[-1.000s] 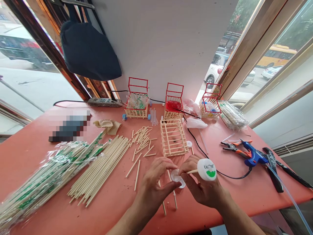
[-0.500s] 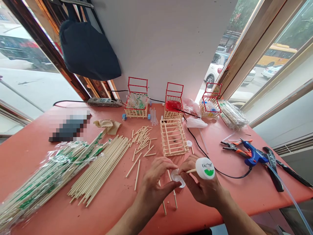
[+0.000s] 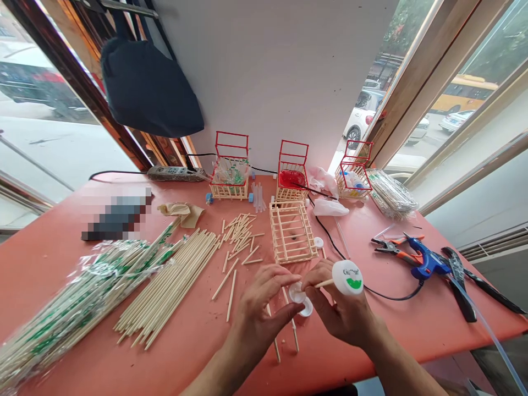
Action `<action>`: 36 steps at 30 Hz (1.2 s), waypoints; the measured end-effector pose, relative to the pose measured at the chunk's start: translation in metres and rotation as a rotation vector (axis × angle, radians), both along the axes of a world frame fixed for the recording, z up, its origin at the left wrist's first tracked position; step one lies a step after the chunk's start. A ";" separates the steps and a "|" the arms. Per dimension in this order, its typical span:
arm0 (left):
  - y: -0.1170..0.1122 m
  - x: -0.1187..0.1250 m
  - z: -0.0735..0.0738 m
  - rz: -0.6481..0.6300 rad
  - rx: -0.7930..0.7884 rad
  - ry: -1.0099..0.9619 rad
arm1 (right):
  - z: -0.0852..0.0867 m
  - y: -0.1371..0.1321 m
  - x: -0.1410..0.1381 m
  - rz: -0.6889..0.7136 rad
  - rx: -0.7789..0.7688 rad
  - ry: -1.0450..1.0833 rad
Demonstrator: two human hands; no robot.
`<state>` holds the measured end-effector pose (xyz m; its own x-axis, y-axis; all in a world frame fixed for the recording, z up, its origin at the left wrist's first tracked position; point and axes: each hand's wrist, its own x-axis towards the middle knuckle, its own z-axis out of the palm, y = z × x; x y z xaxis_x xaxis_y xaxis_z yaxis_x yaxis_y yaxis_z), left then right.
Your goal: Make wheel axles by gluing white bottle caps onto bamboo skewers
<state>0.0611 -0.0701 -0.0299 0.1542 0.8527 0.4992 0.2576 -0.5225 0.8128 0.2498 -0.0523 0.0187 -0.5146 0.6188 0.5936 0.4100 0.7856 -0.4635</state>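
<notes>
My right hand [image 3: 336, 308] pinches a short wooden stick [image 3: 324, 284]. On the stick's outer end is a white bottle cap [image 3: 347, 277] with dark lettering and a green patch. Its other end points at a second white cap [image 3: 295, 292], held at the thumb and fingertips of my left hand [image 3: 264, 305]; the exact contact there is partly hidden by my fingers. Another white cap [image 3: 306, 309] shows just below them. Beneath my hands, thin sticks [image 3: 295, 340] lie on the table. Just beyond stands a slatted frame of wooden sticks [image 3: 292, 231].
Cut sticks [image 3: 239, 234], long sticks [image 3: 169, 286] and a bagged bundle [image 3: 94, 291] lie left on the red table [image 3: 198, 357]. Three small stick carts, one a red-lined cart [image 3: 292, 184], stand behind. A blue glue gun [image 3: 429, 264], its cord and pliers [image 3: 391, 247] are right.
Both hands stay almost in place. The stick and its lettered cap have shifted and tilted very slightly in my right hand. Nothing has been let go.
</notes>
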 end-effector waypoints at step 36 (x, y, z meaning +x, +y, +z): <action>-0.004 0.001 0.001 0.027 -0.075 -0.009 | -0.001 -0.002 -0.001 0.046 -0.020 -0.005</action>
